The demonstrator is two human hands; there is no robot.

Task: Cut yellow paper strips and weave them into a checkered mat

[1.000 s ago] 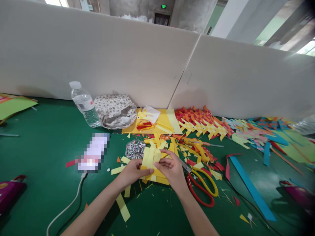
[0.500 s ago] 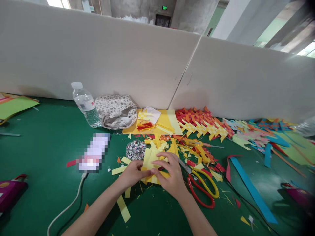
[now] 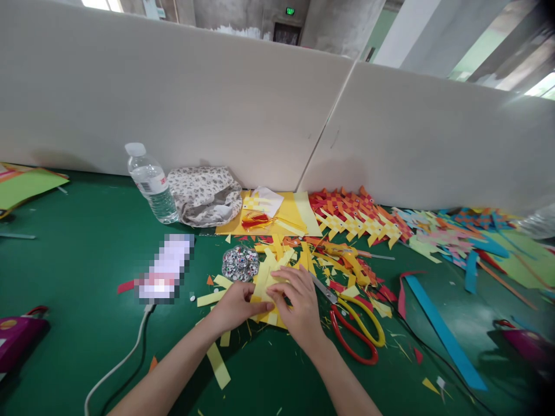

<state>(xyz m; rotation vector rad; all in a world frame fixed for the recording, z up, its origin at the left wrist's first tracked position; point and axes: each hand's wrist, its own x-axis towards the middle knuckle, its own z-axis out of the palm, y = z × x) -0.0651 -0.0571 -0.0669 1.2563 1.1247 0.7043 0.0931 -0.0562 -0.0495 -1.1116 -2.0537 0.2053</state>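
Observation:
Several yellow paper strips point(image 3: 261, 284) are gathered between my two hands, just above the green table. My left hand point(image 3: 236, 306) grips their left edge, thumb on top and fingers bent behind. From the right, my right hand point(image 3: 297, 297) pinches the strips with thumb and index finger, its other fingers curved over them. How the strips cross under my right hand is hidden. Right beside that hand lie scissors point(image 3: 353, 323) with one red and one yellow handle. A clear container of googly eyes point(image 3: 240, 264) is just beyond my left hand.
A phone point(image 3: 167, 268) with a white cable point(image 3: 117, 361) lies to the left. Behind it stand a water bottle point(image 3: 152, 185) and a patterned cloth bag point(image 3: 206, 196). Woven paper fish point(image 3: 355, 216) are piled at the back right. A yellow glue gun point(image 3: 358, 268) rests among paper scraps.
My right hand's fingers have drawn closer together over the strips, and its thumb has shifted slightly right and up. My left hand keeps its hold almost unmoved.

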